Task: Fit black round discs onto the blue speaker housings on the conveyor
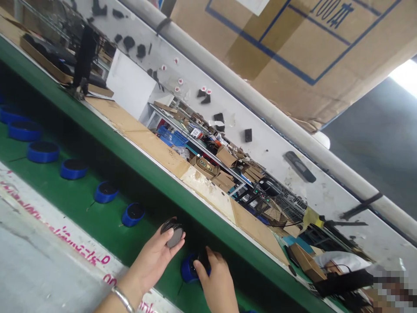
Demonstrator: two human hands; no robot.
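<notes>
My left hand [153, 258], with a metal bracelet at the wrist, is closed around a round dark grey disc [173, 232] and holds it just above the green belt [97, 217]. My right hand [217, 280] rests its fingers on a black part sitting in a blue round holder [188, 269] on the belt. A row of several more blue round holders [133, 214] with dark centres runs away to the upper left along the belt.
A grey table edge with pink writing [48, 243] lies near me. Beyond the belt is a cardboard-lined ledge [156, 148], then shelves with cartons and blue crates [172, 137]. A large cardboard sheet [293, 43] and white pipe hang overhead. Another person sits at the far right.
</notes>
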